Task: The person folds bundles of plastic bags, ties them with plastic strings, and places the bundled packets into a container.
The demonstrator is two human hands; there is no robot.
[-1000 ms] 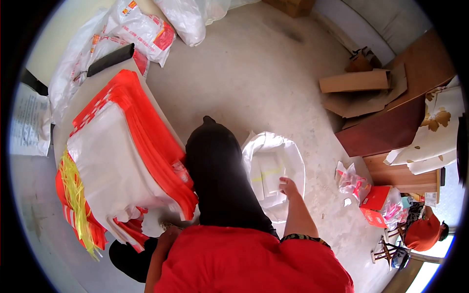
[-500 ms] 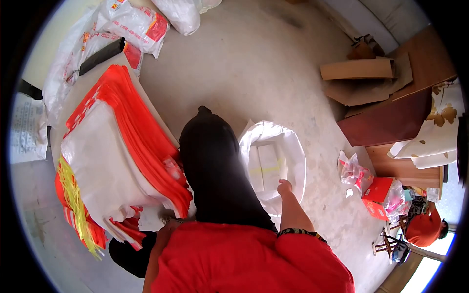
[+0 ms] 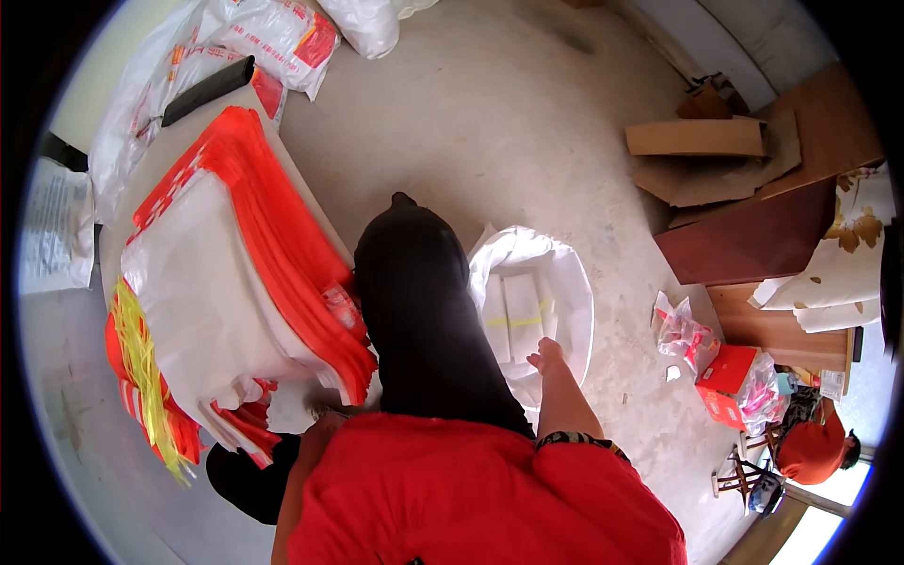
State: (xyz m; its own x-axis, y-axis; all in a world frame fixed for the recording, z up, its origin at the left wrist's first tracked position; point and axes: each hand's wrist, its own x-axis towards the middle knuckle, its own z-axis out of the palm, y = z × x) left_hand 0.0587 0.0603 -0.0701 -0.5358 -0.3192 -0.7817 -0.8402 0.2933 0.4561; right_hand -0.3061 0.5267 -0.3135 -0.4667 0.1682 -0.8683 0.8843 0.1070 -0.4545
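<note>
My right hand (image 3: 546, 356) is over the near right side of an open white sack (image 3: 586, 301), holding nothing, its fingers slightly bent and apart. Inside the sack lie pale flat bundles (image 3: 521, 301) with a yellow tie across them. My left arm (image 3: 313, 452) reaches down beside a tall stack of red-and-white flat plastic bags (image 3: 202, 273). The left hand (image 3: 327, 414) is by the stack's near corner; its fingers are too hidden to read. Yellow plastic strips (image 3: 141, 377) hang down the stack's left side.
Full white plastic sacks (image 3: 273, 42) and a black roll (image 3: 207, 89) are beyond the stack. Flattened cardboard (image 3: 697, 138) and a wooden desk (image 3: 753, 231) stand to the right. A red box (image 3: 725, 372) sits near a seated person in orange (image 3: 812, 452).
The view has shifted slightly. My right hand stays over the sack, its fingers looking a little more spread. The left arm remains beside the stack.
</note>
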